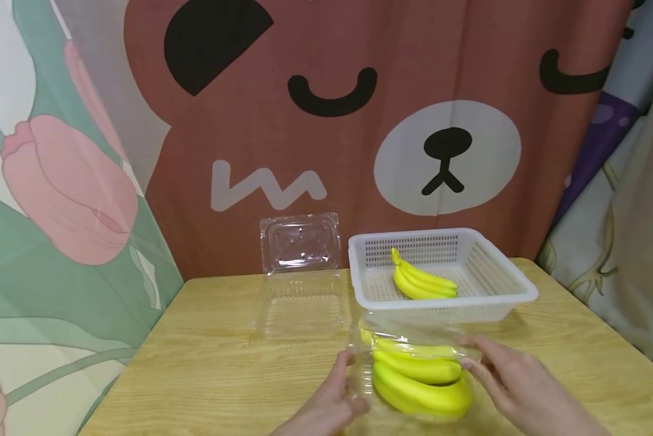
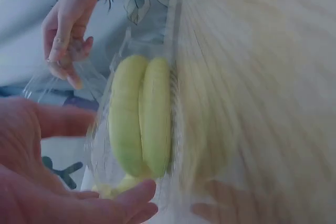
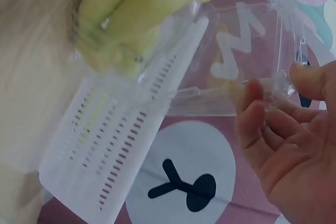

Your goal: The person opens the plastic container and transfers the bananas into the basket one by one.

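Observation:
A clear plastic clamshell container (image 1: 367, 378) stands at the front of the table with a bunch of yellow-green bananas (image 1: 421, 390) inside. Its raised lid (image 3: 262, 19) shows in the right wrist view, tilted above the bananas. My right hand (image 1: 522, 381) pinches the lid's edge between thumb and fingers at the right side. On the left, my left hand (image 1: 328, 399) has its fairly straight fingers and thumb spread at the container's end wall. In the left wrist view the bananas (image 2: 139, 119) lie side by side beyond the left fingertips.
Behind the container is a white slotted basket (image 1: 440, 307) holding another banana bunch (image 1: 421, 281). To its left stands a second clear clamshell (image 1: 301, 245), lid upright against the curtain (image 1: 326, 145). The wooden table (image 1: 212, 357) ends at the curtain.

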The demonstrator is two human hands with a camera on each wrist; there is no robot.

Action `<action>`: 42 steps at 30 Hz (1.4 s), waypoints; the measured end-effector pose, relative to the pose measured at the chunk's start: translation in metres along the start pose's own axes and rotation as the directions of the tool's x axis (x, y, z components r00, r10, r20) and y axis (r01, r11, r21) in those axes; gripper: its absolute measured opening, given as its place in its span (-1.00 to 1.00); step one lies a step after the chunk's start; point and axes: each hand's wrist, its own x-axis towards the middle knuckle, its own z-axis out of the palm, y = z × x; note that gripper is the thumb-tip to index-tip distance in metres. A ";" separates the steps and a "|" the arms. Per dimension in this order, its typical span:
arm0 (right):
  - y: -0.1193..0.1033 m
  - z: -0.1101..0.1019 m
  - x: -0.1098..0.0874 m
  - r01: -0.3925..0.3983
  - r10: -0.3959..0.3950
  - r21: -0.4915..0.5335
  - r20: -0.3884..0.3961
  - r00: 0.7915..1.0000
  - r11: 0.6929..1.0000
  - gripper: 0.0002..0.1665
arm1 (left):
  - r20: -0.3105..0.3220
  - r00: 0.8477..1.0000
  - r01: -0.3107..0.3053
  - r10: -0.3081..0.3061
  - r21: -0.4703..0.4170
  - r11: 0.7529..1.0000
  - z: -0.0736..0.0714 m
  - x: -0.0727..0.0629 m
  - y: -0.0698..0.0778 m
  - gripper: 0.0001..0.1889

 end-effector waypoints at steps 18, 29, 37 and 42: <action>0.015 -0.022 0.022 0.212 -0.214 -0.035 -0.261 0.941 0.977 -0.58 | 0.090 0.992 0.052 -0.087 0.335 0.941 -0.008 -0.002 0.002 -0.03; 0.033 -0.030 0.053 0.165 -0.115 0.165 -0.278 0.954 0.972 -0.65 | 0.111 0.993 -0.018 -0.024 0.361 0.932 -0.011 -0.002 0.000 -0.09; 0.037 -0.031 0.072 0.110 -0.050 0.219 -0.263 0.964 0.970 -0.64 | 0.122 0.991 0.004 -0.050 0.350 0.937 -0.013 -0.003 0.006 0.06; 0.039 -0.029 0.083 0.093 -0.026 0.253 -0.256 0.966 0.963 -0.57 | 0.138 0.990 -0.032 -0.022 0.377 0.926 -0.016 -0.003 0.005 0.07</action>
